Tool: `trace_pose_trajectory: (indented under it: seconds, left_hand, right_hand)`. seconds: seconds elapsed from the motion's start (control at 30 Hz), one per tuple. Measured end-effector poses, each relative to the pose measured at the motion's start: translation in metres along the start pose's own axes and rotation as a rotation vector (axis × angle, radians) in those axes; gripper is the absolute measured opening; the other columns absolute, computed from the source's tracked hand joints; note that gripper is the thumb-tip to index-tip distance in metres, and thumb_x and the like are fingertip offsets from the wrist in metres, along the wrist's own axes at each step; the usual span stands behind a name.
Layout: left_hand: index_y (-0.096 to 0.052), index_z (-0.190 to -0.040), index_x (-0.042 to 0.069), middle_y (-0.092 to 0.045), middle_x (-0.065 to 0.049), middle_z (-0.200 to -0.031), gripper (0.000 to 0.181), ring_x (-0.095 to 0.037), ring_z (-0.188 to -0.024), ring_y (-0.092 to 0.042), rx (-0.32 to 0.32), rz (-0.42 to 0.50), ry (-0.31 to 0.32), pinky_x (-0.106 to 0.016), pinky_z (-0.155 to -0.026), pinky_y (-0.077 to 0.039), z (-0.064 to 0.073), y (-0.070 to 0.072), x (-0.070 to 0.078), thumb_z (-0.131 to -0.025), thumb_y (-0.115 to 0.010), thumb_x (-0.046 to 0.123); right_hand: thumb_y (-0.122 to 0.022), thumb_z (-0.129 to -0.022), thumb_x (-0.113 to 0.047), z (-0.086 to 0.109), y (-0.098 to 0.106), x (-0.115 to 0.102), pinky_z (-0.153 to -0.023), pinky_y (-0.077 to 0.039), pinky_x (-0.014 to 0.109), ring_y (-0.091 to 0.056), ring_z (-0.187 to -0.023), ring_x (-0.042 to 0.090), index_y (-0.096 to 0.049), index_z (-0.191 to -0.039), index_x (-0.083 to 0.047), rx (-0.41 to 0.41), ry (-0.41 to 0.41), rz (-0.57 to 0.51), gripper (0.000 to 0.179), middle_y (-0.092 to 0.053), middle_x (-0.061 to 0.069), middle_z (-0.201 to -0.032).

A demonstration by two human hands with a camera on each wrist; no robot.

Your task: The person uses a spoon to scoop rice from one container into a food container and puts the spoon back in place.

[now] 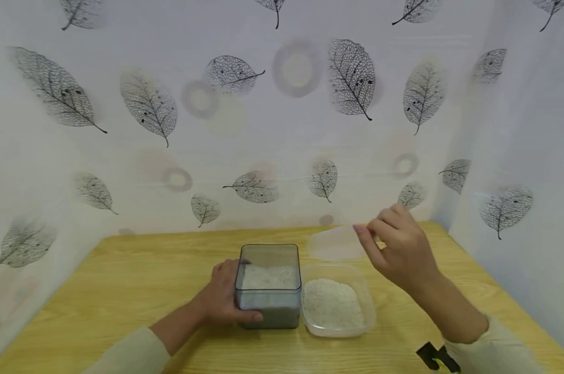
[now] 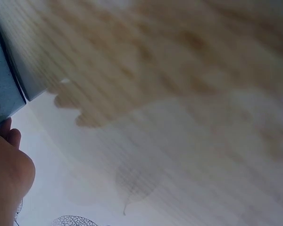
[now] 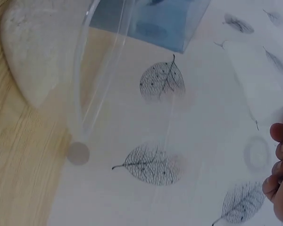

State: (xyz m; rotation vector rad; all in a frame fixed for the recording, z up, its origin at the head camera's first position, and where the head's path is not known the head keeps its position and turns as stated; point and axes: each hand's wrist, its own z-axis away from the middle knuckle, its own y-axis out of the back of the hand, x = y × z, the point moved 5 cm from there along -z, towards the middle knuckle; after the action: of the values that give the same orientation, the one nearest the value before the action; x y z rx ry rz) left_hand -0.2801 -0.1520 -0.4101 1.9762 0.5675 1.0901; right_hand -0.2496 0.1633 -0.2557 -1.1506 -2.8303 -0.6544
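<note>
My left hand [image 1: 226, 296] grips the left side of a tall grey see-through box [image 1: 270, 306], thumb across its front and fingers round behind. White rice [image 1: 269, 278] shows inside it. The hand [image 2: 9, 174] and the bluish wall of the box [image 2: 2, 70] also appear at the left edge of the left wrist view. Right beside the box stands a low clear plastic tub [image 1: 368, 311] with a heap of rice [image 1: 332, 304]. Behind and above the tub, my right hand [image 1: 401, 249] pinches a thin translucent plastic lid [image 1: 333, 244] by its right edge, fingers curled.
Under everything is a wood-grain table [image 1: 160, 270]. A pale curtain [image 1: 282, 135] printed with leaves hangs at the back and along both sides. At the right sleeve sits a small black piece [image 1: 433, 358].
</note>
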Motion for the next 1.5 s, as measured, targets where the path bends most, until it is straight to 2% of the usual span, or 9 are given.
trace_pose_trajectory:
  seconds: [0.2, 0.33, 0.47, 0.7, 0.9, 1.2, 1.27, 1.37, 1.5]
  left_hand:
    - [-0.041, -0.138, 0.000, -0.053, -0.006, -0.120, 0.110, -0.020, -0.110, -0.047, 0.016, -0.031, -0.017, -0.056, -0.107, -0.026, 0.001, 0.002, 0.000, -0.060, -0.081, 0.067]
    - [-0.041, -0.138, 0.000, -0.053, -0.006, -0.120, 0.110, -0.020, -0.110, -0.047, 0.019, -0.030, -0.021, -0.056, -0.107, -0.027, 0.001, 0.001, 0.001, -0.061, -0.081, 0.067]
    - [-0.041, -0.138, 0.001, -0.053, -0.005, -0.120, 0.108, -0.019, -0.109, -0.047, 0.019, -0.032, -0.010, -0.056, -0.107, -0.028, 0.001, 0.000, 0.001, -0.061, -0.081, 0.066]
    - [-0.042, -0.136, 0.003, -0.052, -0.003, -0.118, 0.106, -0.017, -0.107, -0.046, 0.019, -0.041, -0.007, -0.055, -0.106, -0.028, 0.001, -0.002, 0.001, -0.061, -0.080, 0.068]
    - [-0.042, -0.136, 0.003, -0.053, -0.003, -0.117, 0.106, -0.017, -0.107, -0.047, 0.019, -0.048, -0.009, -0.054, -0.105, -0.030, 0.000, -0.001, 0.003, -0.062, -0.079, 0.070]
    - [-0.041, -0.137, 0.001, -0.052, -0.004, -0.120, 0.107, -0.019, -0.109, -0.047, 0.035, -0.023, -0.007, -0.054, -0.106, -0.027, 0.006, 0.002, -0.004, -0.062, -0.081, 0.066]
    - [-0.041, -0.137, 0.001, -0.053, -0.005, -0.121, 0.107, -0.020, -0.110, -0.047, 0.038, -0.017, -0.017, -0.054, -0.105, -0.027, 0.006, 0.001, -0.005, -0.063, -0.081, 0.067]
    - [-0.041, -0.137, 0.001, -0.053, -0.005, -0.122, 0.108, -0.020, -0.112, -0.047, 0.029, -0.014, -0.033, -0.054, -0.105, -0.027, 0.005, -0.002, -0.003, -0.064, -0.079, 0.070]
    - [-0.041, -0.138, 0.002, -0.053, -0.005, -0.121, 0.108, -0.019, -0.111, -0.047, 0.022, -0.020, -0.029, -0.054, -0.105, -0.027, 0.003, -0.001, -0.002, -0.063, -0.078, 0.071]
  right_hand:
    - [-0.054, -0.101, -0.027, -0.014, -0.044, -0.020, -0.058, -0.038, 0.031, -0.041, -0.062, 0.018, -0.059, -0.066, -0.011, -0.181, 0.012, -0.008, 0.039, -0.053, -0.001, -0.065]
    - [-0.064, -0.094, -0.021, -0.014, -0.066, -0.033, -0.055, -0.037, 0.031, -0.040, -0.059, 0.018, -0.062, -0.068, -0.011, -0.270, 0.056, 0.052, 0.028, -0.055, 0.000, -0.064]
    - [-0.069, -0.092, -0.024, -0.010, -0.083, -0.043, -0.057, -0.038, 0.029, -0.041, -0.059, 0.017, -0.063, -0.067, -0.013, -0.348, 0.046, 0.082, 0.028, -0.054, -0.002, -0.063]
    - [-0.070, -0.092, -0.025, -0.001, -0.103, -0.060, -0.055, -0.046, 0.026, -0.051, -0.061, 0.014, -0.067, -0.070, -0.014, -0.480, 0.043, 0.084, 0.025, -0.055, -0.004, -0.066]
    - [-0.068, -0.094, -0.027, 0.002, -0.108, -0.062, -0.047, -0.042, 0.023, -0.049, -0.059, 0.012, -0.062, -0.066, -0.017, -0.592, 0.008, 0.103, 0.031, -0.047, -0.005, -0.065]
    - [-0.057, -0.096, -0.024, -0.022, -0.138, -0.077, -0.046, -0.044, 0.031, -0.050, -0.058, 0.015, -0.050, -0.056, -0.020, -0.956, 0.079, 0.112, 0.041, -0.054, -0.002, -0.065]
    - [-0.056, -0.093, -0.022, -0.021, -0.145, -0.082, -0.044, -0.042, 0.031, -0.046, -0.054, 0.014, -0.044, -0.054, -0.021, -1.001, 0.091, 0.098, 0.041, -0.050, -0.004, -0.061]
    - [-0.056, -0.090, -0.021, -0.016, -0.151, -0.086, -0.041, -0.036, 0.030, -0.036, -0.049, 0.011, -0.035, -0.051, -0.022, -1.016, 0.111, 0.089, 0.044, -0.038, -0.006, -0.054]
    - [-0.057, -0.090, -0.024, -0.011, -0.151, -0.084, -0.041, -0.030, 0.029, -0.030, -0.048, 0.011, -0.032, -0.052, -0.022, -0.938, 0.113, 0.080, 0.045, -0.032, -0.007, -0.053]
